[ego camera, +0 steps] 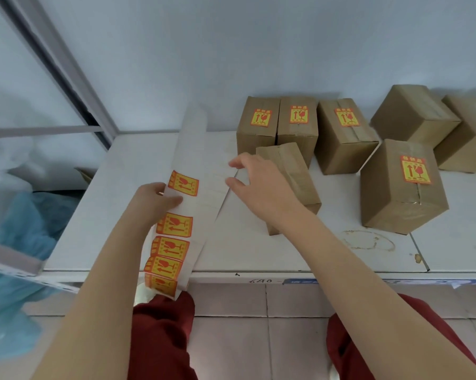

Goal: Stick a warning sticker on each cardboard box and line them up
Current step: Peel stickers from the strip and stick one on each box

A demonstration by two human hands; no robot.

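My left hand [155, 200] pinches a long white backing strip [195, 149] that carries several yellow-and-red warning stickers [184, 184] along its left side. My right hand [258, 185] hovers just right of the strip, fingers spread, holding nothing. Behind that hand lies an unlabelled cardboard box [294, 171], partly hidden by it. Three labelled boxes [297, 119] stand in a row against the back wall. A fourth labelled box [401, 187] stands alone at the right.
Two plain cardboard boxes [415, 113] sit at the far right by the wall. The white table [258, 256] ends at a front edge above a tiled floor. Blue plastic sheeting [25, 229] lies left of the table. My red trousers show below.
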